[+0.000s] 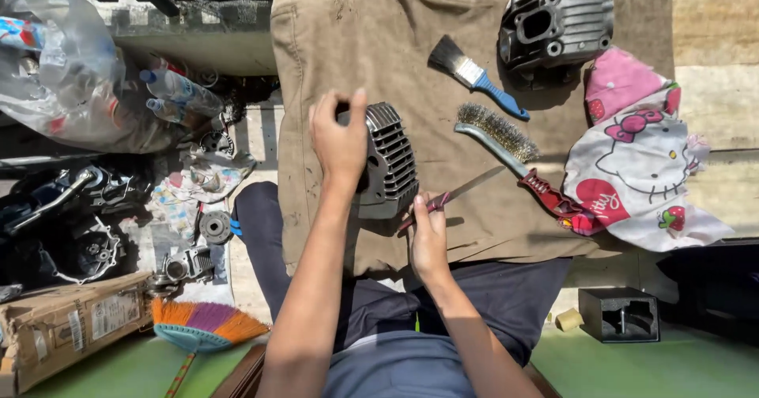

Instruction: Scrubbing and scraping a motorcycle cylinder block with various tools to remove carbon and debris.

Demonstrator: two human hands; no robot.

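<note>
At the far left, a clear plastic bag [59, 74] of bottles is lying at ten o'clock, above dark engine parts [75, 216] and a cardboard box [67, 327] at eight o'clock. A small broom [207, 325] with orange, purple and teal bristles is resting at seven o'clock beside the person's knee.

Moving right, the person's left hand [340, 141] is closing its grip on the top edge of a finned metal cylinder head [387, 165], thumb and fingers curled over it, holding it upright on a tan cloth [356, 42] spread over the table, just left of centre.

Just below and right of it, at six o'clock from the part, the right hand [429, 236] is pinching a slim red-handled blade tool [455, 194], its grip shut on the handle and the metal tip pointing toward two o'clock, near the fins.

Further right, a blue-handled paintbrush [474, 75] is lying at one o'clock, a wire brush [506, 141] with a red handle just below it. A second, larger finned engine cylinder [557, 22] is sitting at the cloth's top right corner. A pink and white cartoon-print cloth [640, 161] is lying at three o'clock, and a black block [621, 315] at five o'clock.
</note>
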